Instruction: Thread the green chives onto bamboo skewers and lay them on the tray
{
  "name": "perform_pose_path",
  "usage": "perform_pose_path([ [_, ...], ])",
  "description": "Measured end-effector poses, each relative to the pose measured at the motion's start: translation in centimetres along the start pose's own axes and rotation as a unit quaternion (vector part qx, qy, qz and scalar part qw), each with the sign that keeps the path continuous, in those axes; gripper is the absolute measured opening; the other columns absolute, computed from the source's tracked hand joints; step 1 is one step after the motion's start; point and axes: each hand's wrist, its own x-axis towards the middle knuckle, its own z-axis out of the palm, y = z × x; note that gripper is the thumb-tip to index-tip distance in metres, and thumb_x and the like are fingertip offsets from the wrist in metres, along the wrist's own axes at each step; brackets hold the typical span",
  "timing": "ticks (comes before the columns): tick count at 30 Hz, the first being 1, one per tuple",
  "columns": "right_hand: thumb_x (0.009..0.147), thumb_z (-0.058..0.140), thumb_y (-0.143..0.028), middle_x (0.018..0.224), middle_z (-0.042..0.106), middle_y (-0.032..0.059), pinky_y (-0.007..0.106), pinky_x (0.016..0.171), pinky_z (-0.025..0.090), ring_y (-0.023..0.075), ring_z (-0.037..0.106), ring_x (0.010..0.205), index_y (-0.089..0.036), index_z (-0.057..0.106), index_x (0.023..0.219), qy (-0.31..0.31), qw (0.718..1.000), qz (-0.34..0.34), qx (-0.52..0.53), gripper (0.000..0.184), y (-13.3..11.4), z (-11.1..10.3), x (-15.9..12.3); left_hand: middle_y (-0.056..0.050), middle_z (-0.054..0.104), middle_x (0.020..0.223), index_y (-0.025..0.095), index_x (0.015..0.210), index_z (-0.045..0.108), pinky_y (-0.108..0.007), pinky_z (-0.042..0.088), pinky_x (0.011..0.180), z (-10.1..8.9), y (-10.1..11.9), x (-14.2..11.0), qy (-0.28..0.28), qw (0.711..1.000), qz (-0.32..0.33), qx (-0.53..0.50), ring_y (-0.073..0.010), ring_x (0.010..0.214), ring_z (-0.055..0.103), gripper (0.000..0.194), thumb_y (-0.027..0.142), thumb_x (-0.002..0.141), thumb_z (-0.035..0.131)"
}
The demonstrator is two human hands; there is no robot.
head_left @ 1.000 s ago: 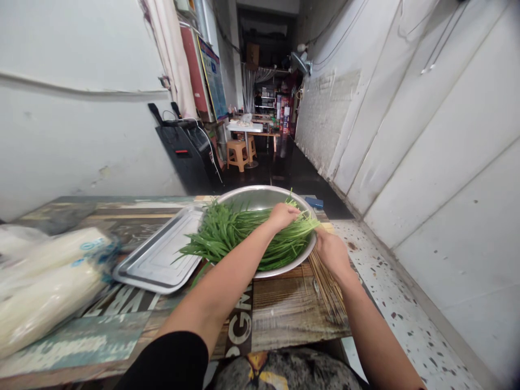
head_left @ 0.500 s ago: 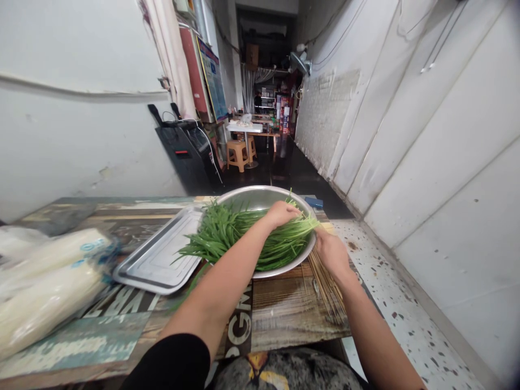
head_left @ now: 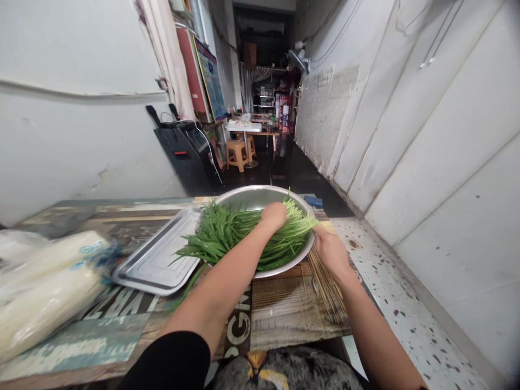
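Note:
A large steel bowl (head_left: 260, 189) holds a heap of garlic chives (head_left: 219, 230), leaves to the left and pale stem ends to the right. My left hand (head_left: 274, 215) is bent down among the stems inside the bowl; its fingers are hidden behind its back. At the bowl's right rim, my right hand (head_left: 331, 248) is closed, its fingertips against the stem ends. What it pinches, a stem or something thin, is not clear. Several thin bamboo skewers (head_left: 327, 287) lie on the table below my right hand.
A metal tray (head_left: 162, 254) lies left of the bowl, with chive leaves overhanging it. Plastic-wrapped pale packs (head_left: 52, 287) fill the table's left side. A small blue object (head_left: 313, 202) sits beyond the bowl's right rim. The table (head_left: 292, 319) has a wood print.
My left hand has turned and dipped lower into the chives, so its fingers no longer show. My right hand stays at the rim, nearly unmoved.

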Motion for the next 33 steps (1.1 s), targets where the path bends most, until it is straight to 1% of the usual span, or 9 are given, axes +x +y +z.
perform_pose_path([
  [3,0.097,0.032,-0.027,0.088,0.073,0.0077,0.026,0.066,0.037,0.0203,0.065,0.079,-0.025,0.062,0.126,0.006,1.000,-0.003,0.000,0.041,0.0,0.0,0.0,-0.013,0.074,0.094,0.016,0.085,0.078,-0.027,0.046,0.087,-0.1,-0.3,0.0,0.034,0.999,0.016,-0.020,-0.0229,0.096,0.066,0.017,0.015,0.078,0.062],
  [6,0.097,0.033,-0.026,0.089,0.073,0.0075,0.026,0.066,0.037,0.0205,0.066,0.079,-0.025,0.063,0.124,0.011,1.000,-0.004,0.004,0.040,0.0,0.0,0.0,-0.008,0.075,0.098,0.019,0.101,0.077,-0.025,0.046,0.087,0.1,-0.6,0.2,0.026,0.996,0.046,-0.074,-0.0208,0.095,0.066,0.028,0.015,0.078,0.061],
  [8,0.097,0.033,-0.026,0.090,0.074,0.0073,0.027,0.066,0.037,0.0205,0.066,0.080,-0.025,0.064,0.123,0.010,1.000,-0.004,0.005,0.040,0.0,0.0,0.1,-0.006,0.075,0.100,0.019,0.106,0.076,-0.025,0.047,0.086,0.2,-0.8,0.3,0.013,0.990,0.061,-0.124,-0.0201,0.095,0.067,0.030,0.019,0.079,0.062],
  [11,0.097,0.033,-0.026,0.091,0.074,0.0073,0.026,0.066,0.037,0.0201,0.066,0.081,-0.025,0.064,0.122,0.012,1.000,-0.007,0.010,0.040,0.0,0.0,0.1,-0.006,0.075,0.102,0.019,0.097,0.078,-0.026,0.047,0.086,0.5,-0.7,0.3,0.005,0.982,0.085,-0.169,-0.0200,0.096,0.067,0.022,0.024,0.081,0.064],
  [15,0.097,0.032,-0.025,0.093,0.074,0.0074,0.025,0.066,0.038,0.0194,0.065,0.082,-0.024,0.065,0.119,0.009,1.000,-0.013,0.014,0.040,0.0,0.0,0.1,-0.005,0.076,0.097,0.019,0.091,0.079,-0.025,0.048,0.084,0.8,-0.2,0.0,0.014,0.981,0.084,-0.174,-0.0194,0.093,0.068,0.018,0.024,0.080,0.066],
  [21,0.096,0.032,-0.024,0.092,0.074,0.0072,0.025,0.066,0.038,0.0194,0.066,0.083,-0.024,0.063,0.124,0.003,1.000,-0.007,0.005,0.042,0.0,-0.1,0.0,-0.007,0.076,0.094,0.017,0.090,0.079,-0.026,0.048,0.081,0.9,0.6,-0.4,0.032,0.984,0.070,-0.161,-0.0204,0.091,0.067,0.020,0.024,0.082,0.062],
  [27,0.097,0.032,-0.026,0.091,0.074,0.0073,0.026,0.064,0.037,0.0204,0.066,0.081,-0.025,0.065,0.122,0.014,1.000,-0.013,0.006,0.041,0.0,-0.1,0.0,-0.008,0.076,0.096,0.016,0.091,0.079,-0.026,0.048,0.081,1.1,0.5,-0.2,0.035,0.983,0.073,-0.167,-0.0215,0.092,0.067,0.022,0.023,0.083,0.060],
  [33,0.098,0.032,-0.026,0.091,0.074,0.0075,0.026,0.065,0.038,0.0201,0.067,0.081,-0.025,0.064,0.123,0.010,1.000,-0.011,0.000,0.041,0.0,0.0,0.1,-0.005,0.076,0.093,0.018,0.088,0.079,-0.025,0.047,0.081,1.3,0.5,-0.1,0.033,0.983,0.075,-0.163,-0.0197,0.092,0.067,0.020,0.024,0.082,0.061],
])
